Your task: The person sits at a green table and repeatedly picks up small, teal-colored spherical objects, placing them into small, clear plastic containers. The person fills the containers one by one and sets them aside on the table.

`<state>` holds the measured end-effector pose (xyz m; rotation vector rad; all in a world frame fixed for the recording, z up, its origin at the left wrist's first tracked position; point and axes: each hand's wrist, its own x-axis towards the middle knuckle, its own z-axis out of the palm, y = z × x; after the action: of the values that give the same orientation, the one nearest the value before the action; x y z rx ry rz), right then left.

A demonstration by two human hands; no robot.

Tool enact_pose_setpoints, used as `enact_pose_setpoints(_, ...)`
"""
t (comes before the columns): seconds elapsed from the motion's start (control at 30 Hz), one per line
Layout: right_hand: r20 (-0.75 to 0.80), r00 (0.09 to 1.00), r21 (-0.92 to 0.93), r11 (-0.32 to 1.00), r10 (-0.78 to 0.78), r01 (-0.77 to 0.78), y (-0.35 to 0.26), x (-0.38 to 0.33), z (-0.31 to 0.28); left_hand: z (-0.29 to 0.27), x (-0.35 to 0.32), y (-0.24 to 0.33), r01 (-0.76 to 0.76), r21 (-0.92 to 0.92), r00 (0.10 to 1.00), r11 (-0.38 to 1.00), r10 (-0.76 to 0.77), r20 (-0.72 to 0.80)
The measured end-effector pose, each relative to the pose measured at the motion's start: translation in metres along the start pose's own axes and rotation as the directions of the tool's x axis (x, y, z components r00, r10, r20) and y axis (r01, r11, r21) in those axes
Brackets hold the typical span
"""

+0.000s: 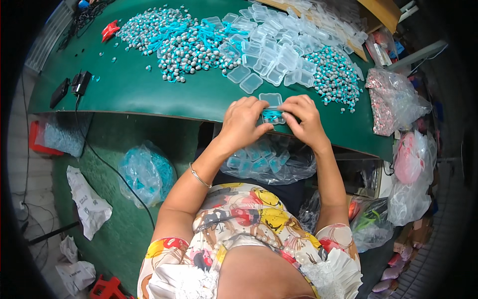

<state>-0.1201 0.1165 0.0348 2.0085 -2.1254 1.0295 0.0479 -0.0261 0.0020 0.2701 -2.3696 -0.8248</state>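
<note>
At the near edge of the table I have a small clear plastic case [270,98] between my hands, its lid tilted up on the far side. A teal cord [272,115] lies bunched in its base. My left hand [244,118] grips the case's left side, thumb at the near corner. On the right side, my right hand [303,119] has bent fingers at the case and cord; its fingertips partly hide what they pinch. Just beyond are a heap of clear cases [274,52] and a pile of grey-and-teal small pieces [184,57] with teal cords on top.
Another pile of grey-and-teal pieces [334,74] lies at the right of the green table [149,99]. A bag of pinkish bits [386,102] sits at its right edge. On my lap rests a bag of filled cases [259,162]. A black cable [112,167] hangs from the left.
</note>
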Motion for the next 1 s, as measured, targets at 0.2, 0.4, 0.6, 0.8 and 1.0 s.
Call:
enact_pose_setpoints(0.2,-0.002,0.993,-0.096,0.988,0.119,-0.119,0.016,0.024,0.015,0.0,0.0,-0.001,-0.007,0.017,1.0,1.0,0.007,0.008)
enact_pose_setpoints(0.4,0.078,0.99,0.146,0.981,0.12,-0.131,0.018,0.027,0.012,-0.001,-0.001,0.002,0.011,-0.034,1.0,0.999,-0.012,-0.01)
enact_pose_setpoints(0.6,0.078,0.986,0.136,0.982,-0.145,0.134,0.009,0.004,0.0,-0.002,-0.001,0.007,-0.064,0.085,0.998,0.994,0.064,-0.001)
enact_pose_setpoints(0.8,0.05,0.999,0.226,0.974,-0.013,0.002,0.002,-0.005,0.013,0.003,-0.004,0.005,-0.102,0.104,0.995,0.989,0.102,0.004)
enact_pose_setpoints(1.0,0.178,0.984,0.438,0.893,0.026,-0.103,-0.014,0.006,0.019,-0.01,-0.015,0.0,-0.069,-0.146,0.994,0.987,0.056,-0.091)
